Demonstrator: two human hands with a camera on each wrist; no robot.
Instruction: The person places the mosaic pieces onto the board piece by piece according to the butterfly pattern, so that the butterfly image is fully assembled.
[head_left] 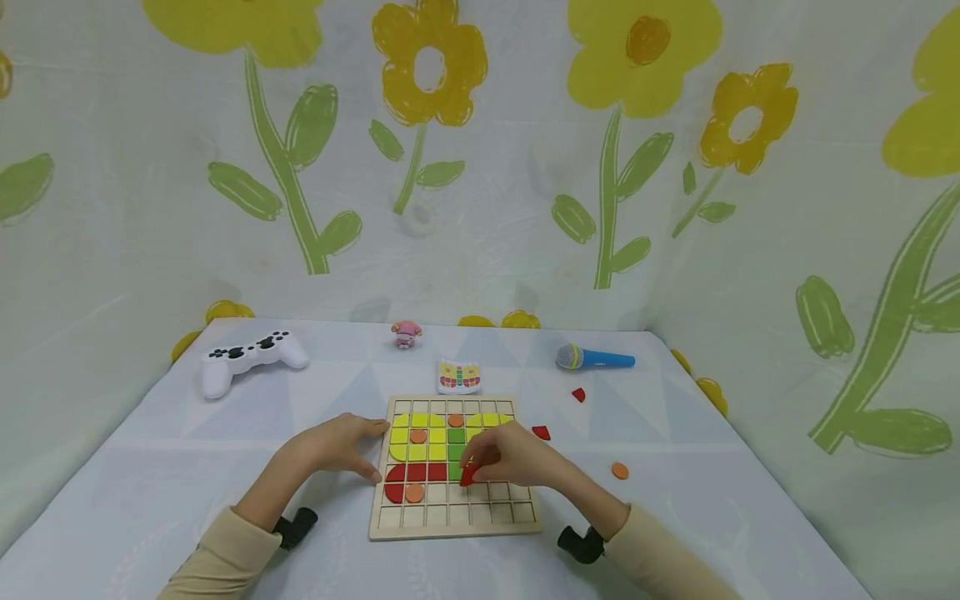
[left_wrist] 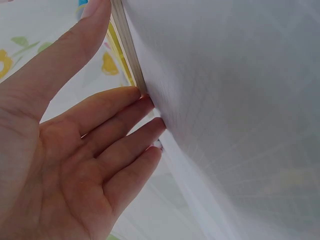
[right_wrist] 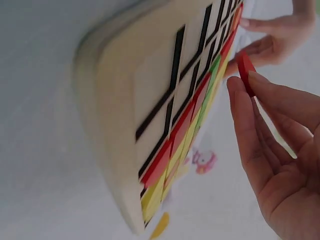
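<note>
A wooden grid board (head_left: 450,521) lies flat, partly filled with yellow, green, red and orange pieces. My left hand (head_left: 337,444) rests against its left edge, thumb near the front and fingers farther back; in the left wrist view the fingertips touch the board's side (left_wrist: 131,55). Over the middle of the grid, my right hand (head_left: 517,454) pinches a small red piece (right_wrist: 245,74) between thumb and index finger. That piece is held above the board in the right wrist view. My right hand covers part of the board's right side in the head view.
Right of the board lie two loose red pieces (head_left: 541,433) and an orange disc (head_left: 619,471). Behind it stand a butterfly pattern card (head_left: 458,377) and a pink-hooded figurine (head_left: 406,333). A white game controller (head_left: 251,360) is back left, a blue microphone (head_left: 596,357) back right.
</note>
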